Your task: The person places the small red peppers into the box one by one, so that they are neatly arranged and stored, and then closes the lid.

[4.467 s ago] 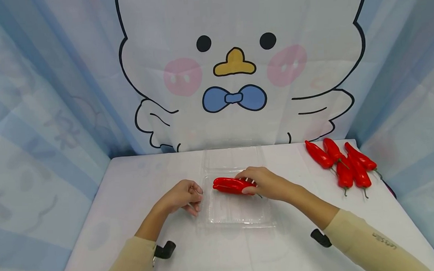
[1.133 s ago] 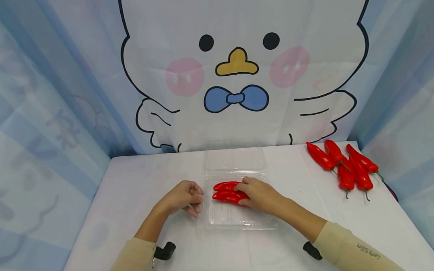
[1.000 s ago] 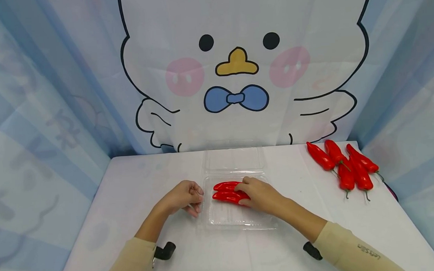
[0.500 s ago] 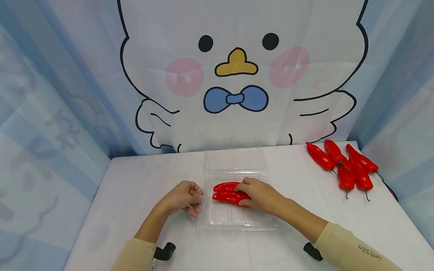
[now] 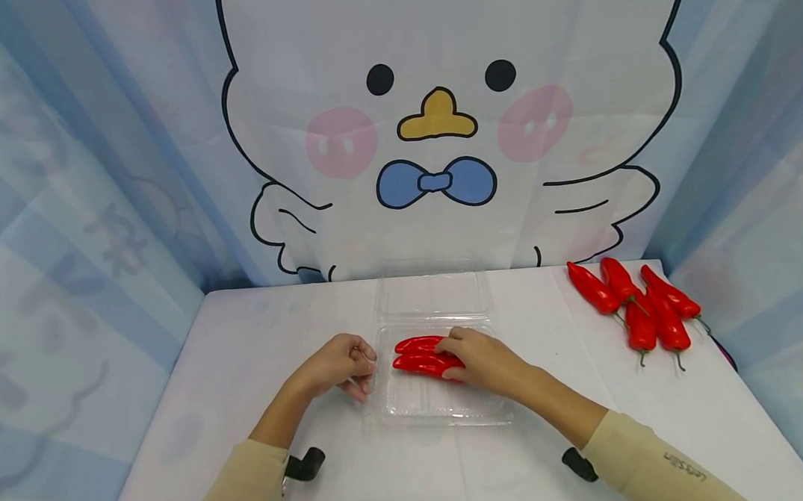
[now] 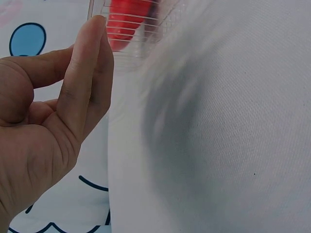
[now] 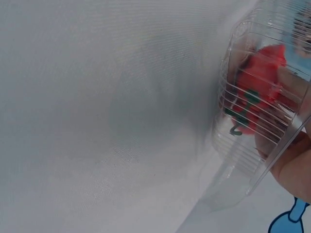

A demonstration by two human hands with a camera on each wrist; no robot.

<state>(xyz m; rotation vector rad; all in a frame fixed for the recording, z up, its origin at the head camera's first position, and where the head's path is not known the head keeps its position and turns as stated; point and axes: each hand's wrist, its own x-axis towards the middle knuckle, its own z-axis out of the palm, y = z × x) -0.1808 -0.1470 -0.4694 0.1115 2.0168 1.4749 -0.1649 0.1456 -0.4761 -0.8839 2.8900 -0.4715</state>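
A clear plastic clamshell box (image 5: 442, 413) lies in the middle of the table, its lid (image 5: 433, 294) folded back. Inside its tray two glossy red chili peppers lie side by side, the far one (image 5: 415, 345) and the near one (image 5: 418, 365). My right hand (image 5: 483, 360) grips the pair at their right ends, thumb on the near side and fingers over the far one. Through the box wall, the right wrist view shows green stems (image 7: 243, 110). My left hand (image 5: 342, 364) pinches the box's left rim; in the left wrist view, the fingertips (image 6: 98, 24) meet right at that edge.
Several more red chili peppers (image 5: 636, 307) lie in a loose pile at the table's back right corner. A cartoon-printed curtain (image 5: 441, 226) hangs behind the white table (image 5: 270, 316). Black pieces of gear (image 5: 306, 464) stick out at both wrists.
Since the oldest frame, my right hand has moved down and slightly nearer with the peppers, which now lie side by side in the tray. Over the last second, almost nothing moves.
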